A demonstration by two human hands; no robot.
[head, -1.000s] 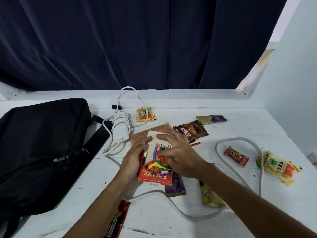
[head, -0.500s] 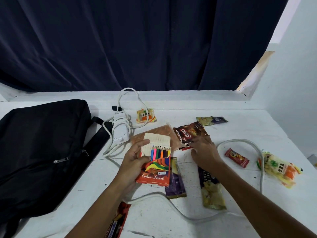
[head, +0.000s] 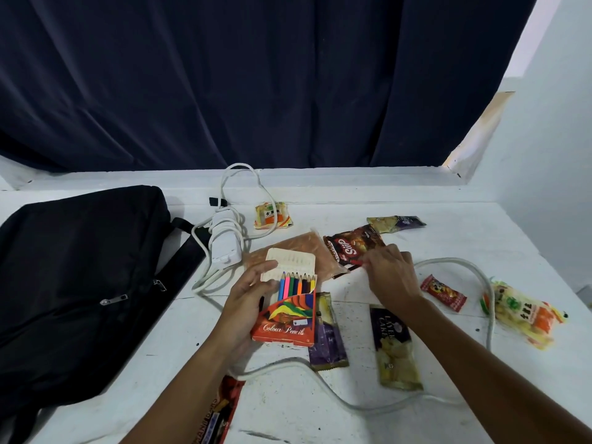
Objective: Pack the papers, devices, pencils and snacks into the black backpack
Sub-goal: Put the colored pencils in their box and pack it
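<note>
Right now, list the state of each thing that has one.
black backpack: lying flat, zips closed.
colour pencil box: flap open, pencils showing, held by left hand.
red pencil: on the table, pinched by right hand.
Slip snack packet: sealed, lying flat.

A white table fills the lower view, its painted top scuffed and flecked with dark marks. Along its far edge runs a low white ledge. Above the ledge hangs a dark navy curtain in heavy folds, spanning most of the width. At the right edge a pale wall rises, with a worn, peeling strip beside the curtain. Light is soft and even.
</note>
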